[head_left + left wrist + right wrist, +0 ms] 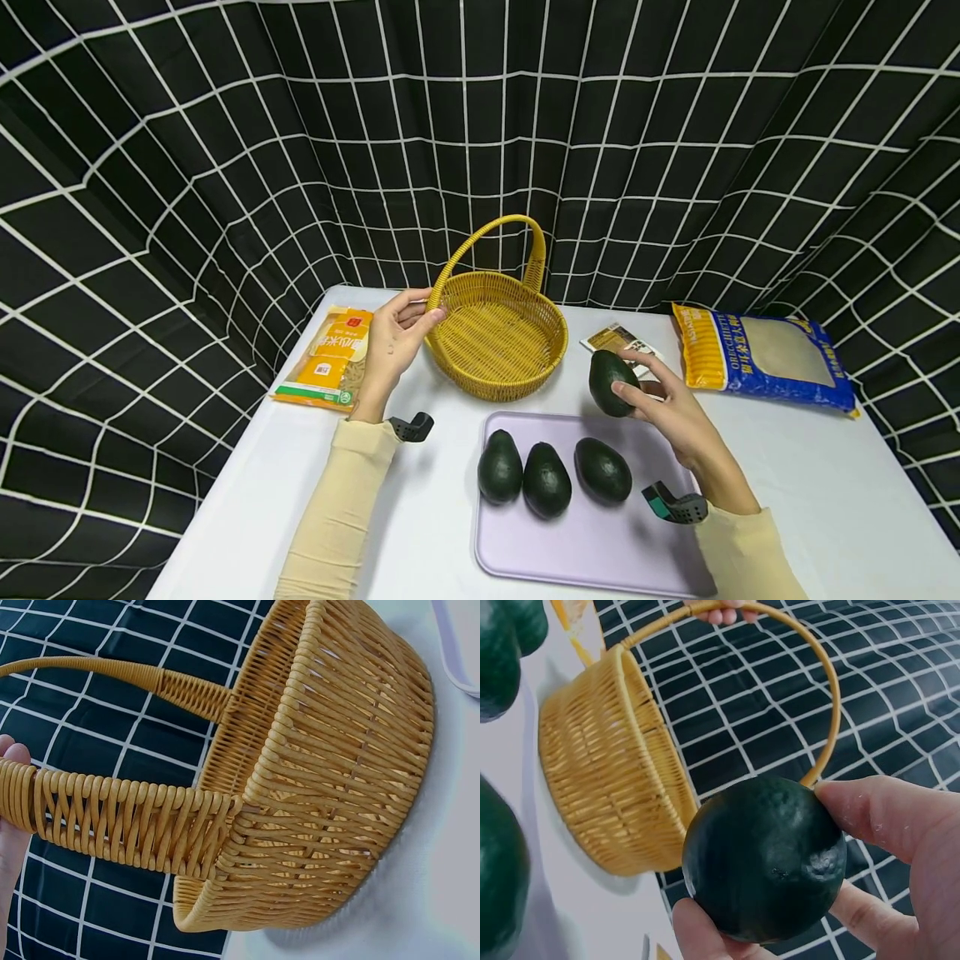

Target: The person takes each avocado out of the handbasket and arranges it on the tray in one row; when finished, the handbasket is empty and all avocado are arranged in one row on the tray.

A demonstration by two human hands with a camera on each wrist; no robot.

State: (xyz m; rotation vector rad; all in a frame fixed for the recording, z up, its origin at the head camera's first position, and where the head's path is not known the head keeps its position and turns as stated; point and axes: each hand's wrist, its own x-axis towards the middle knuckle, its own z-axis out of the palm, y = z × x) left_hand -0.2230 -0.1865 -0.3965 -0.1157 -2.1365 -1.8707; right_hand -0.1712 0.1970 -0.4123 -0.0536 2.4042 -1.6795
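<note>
A yellow wicker basket [495, 342] with a tall hoop handle stands at the back of the table. My left hand [397, 333] grips the left side of that handle; in the left wrist view only part of the thumb and fingers shows at the edge. My right hand [667, 408] holds a dark green avocado [611, 383] between thumb and fingers, raised above the far right of a lilac tray [525, 554]. On the tray lie three more avocados [547, 481], two close together at the left and one apart. The right wrist view shows the held avocado [765, 859] end-on, before the basket.
An orange noodle packet [322, 358] lies left of the basket. At the right is a blue and yellow pasta bag [772, 354]. A small printed card or packet [617, 337] lies partly behind the right hand. Black gridded cloth [480, 125] hangs behind the white table.
</note>
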